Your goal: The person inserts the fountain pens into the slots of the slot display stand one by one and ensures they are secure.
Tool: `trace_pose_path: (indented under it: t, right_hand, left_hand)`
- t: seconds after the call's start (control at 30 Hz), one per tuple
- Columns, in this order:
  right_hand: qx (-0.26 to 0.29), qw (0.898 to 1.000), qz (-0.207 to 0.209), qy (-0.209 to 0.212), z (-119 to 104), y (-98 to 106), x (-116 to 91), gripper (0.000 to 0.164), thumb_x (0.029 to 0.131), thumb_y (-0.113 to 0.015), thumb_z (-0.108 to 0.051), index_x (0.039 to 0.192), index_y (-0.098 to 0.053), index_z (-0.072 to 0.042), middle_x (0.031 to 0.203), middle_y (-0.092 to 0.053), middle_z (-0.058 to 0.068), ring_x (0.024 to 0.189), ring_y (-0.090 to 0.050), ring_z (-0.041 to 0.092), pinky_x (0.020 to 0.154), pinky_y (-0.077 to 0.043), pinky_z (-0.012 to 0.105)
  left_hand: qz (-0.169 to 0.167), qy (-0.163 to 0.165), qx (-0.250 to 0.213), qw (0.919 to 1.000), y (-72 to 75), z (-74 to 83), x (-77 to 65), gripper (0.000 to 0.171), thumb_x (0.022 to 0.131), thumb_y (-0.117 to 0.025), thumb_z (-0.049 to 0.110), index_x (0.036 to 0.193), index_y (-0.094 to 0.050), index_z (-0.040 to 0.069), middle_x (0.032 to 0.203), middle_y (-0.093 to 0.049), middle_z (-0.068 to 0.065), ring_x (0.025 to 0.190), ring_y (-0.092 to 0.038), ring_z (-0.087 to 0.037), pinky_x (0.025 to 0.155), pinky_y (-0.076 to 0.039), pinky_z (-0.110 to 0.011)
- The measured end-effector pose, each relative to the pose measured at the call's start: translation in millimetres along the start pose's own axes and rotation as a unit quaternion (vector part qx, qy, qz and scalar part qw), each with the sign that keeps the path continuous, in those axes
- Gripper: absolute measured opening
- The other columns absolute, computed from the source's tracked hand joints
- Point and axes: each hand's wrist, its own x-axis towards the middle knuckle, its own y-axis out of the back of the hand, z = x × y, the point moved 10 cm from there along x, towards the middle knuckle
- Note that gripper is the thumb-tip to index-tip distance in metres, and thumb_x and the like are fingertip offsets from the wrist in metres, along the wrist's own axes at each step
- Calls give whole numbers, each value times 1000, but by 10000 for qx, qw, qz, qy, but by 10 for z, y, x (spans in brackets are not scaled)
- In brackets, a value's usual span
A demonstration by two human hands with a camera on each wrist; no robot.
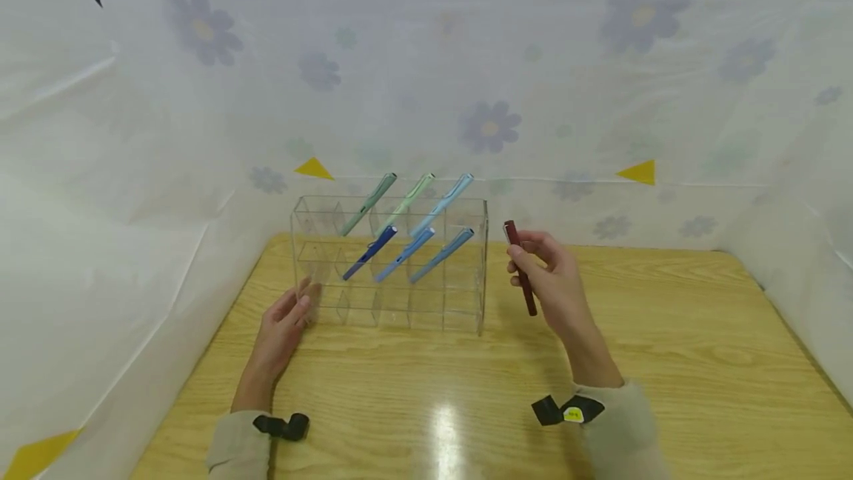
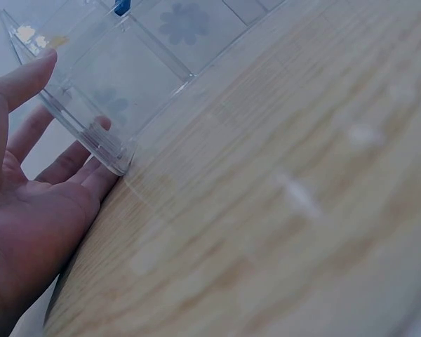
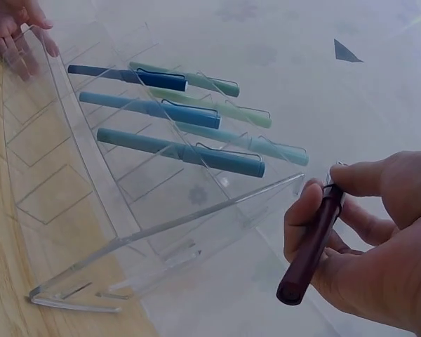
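Observation:
A dark red pen (image 1: pixel 521 269) with a metal clip is pinched between the thumb and fingers of my right hand (image 1: pixel 549 272), just right of a clear acrylic pen rack (image 1: pixel 463 310). My left hand (image 1: pixel 283 328) rests at the rack's lower left end; in the left wrist view its thumb and fingers lie around the clear side wall (image 2: pixel 84 137). Three pens lean in the top tier: dark green (image 1: pixel 369 204), pale green (image 1: pixel 405 204) and light blue (image 1: pixel 443 204). The middle tier holds a navy pen (image 1: pixel 369 252), a blue pen (image 1: pixel 405 254) and a grey-blue pen (image 1: pixel 443 255).
The rack stands on a wood-grain table (image 1: pixel 373 384). A flower-print white curtain (image 1: pixel 413 95) hangs behind the table and along its sides. Yellow triangles (image 1: pixel 638 172) mark the curtain. Each wrist carries a small black camera (image 1: pixel 283 427) on its sleeve.

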Motion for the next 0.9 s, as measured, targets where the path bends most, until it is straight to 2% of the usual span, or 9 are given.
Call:
trace_pose_path:
  t: [0.1,0.2,0.27,0.33,0.43,0.5,0.6,0.8,0.9]
  right_hand:
    - [-125,9998,-102,100,-32,-109,-27,37,103,-66,-16,134,-58,2,110,-61,21,81,-67,21,70,-60,37]
    - [-271,9990,-231,262,-63,-227,-45,38,103,-66,-15,137,-59,-2,113,-61,24,85,-69,25,72,-60,41]
    - [-521,9974,-238,428,-89,-289,-50,38,102,-67,-15,138,-61,-6,114,-64,22,90,-70,25,75,-60,40]
    - [-847,9938,-184,697,-136,-341,-55,39,102,-67,-15,140,-61,-8,113,-67,20,95,-69,24,77,-59,34]
    - [-1237,9867,-61,1054,-208,-403,-63,41,102,-67,-13,142,-60,-13,111,-71,16,98,-69,23,79,-56,28]
    - [-1241,9851,-87,1186,-231,-454,-64,43,102,-66,-11,144,-58,-15,110,-71,18,98,-69,27,77,-57,29]
    - [-1042,9874,-188,1172,-207,-537,-46,43,102,-66,-10,144,-59,-17,109,-70,22,95,-71,32,70,-60,33]
    - [-465,9929,-177,1078,-132,-667,-11,43,99,-69,-6,140,-59,-13,105,-69,22,88,-72,30,65,-60,45]
    - [-232,9943,-121,1030,-107,-731,-4,41,99,-70,-5,138,-59,-12,103,-69,22,88,-73,29,65,-59,48]
  left_hand:
    - [15,3,-24,10000,10,-7,2,54,112,-46,16,160,-28,-1,165,-27,-22,153,-21,-35,111,-33,-32]
    - [23,9,-7,10000,10,-13,12,55,112,-46,17,160,-28,-1,164,-28,-23,153,-23,-34,114,-31,-37]
    - [27,10,-1,10000,8,-16,20,55,112,-46,18,160,-27,-1,164,-26,-24,153,-23,-34,117,-26,-43]
    - [39,11,-11,10000,9,-17,23,56,112,-47,18,160,-27,-2,165,-25,-24,153,-23,-33,119,-21,-49]
    - [63,21,-43,10000,6,-15,20,56,112,-47,18,160,-26,-3,167,-22,-22,153,-21,-33,119,-19,-49]
    - [49,31,-57,10000,-3,-15,19,57,112,-47,18,160,-26,-3,167,-23,-22,154,-20,-33,118,-23,-44]
    - [39,52,-78,9999,-12,-19,12,57,111,-48,18,161,-26,0,164,-27,-24,153,-22,-33,116,-29,-37]
    - [-1,10,-100,9999,-19,-6,0,58,111,-47,18,161,-25,0,163,-28,-26,153,-22,-33,118,-26,-40]
    - [2,-17,-81,10000,-14,-4,-4,57,112,-47,17,161,-25,-1,163,-29,-26,153,-22,-32,116,-29,-35]
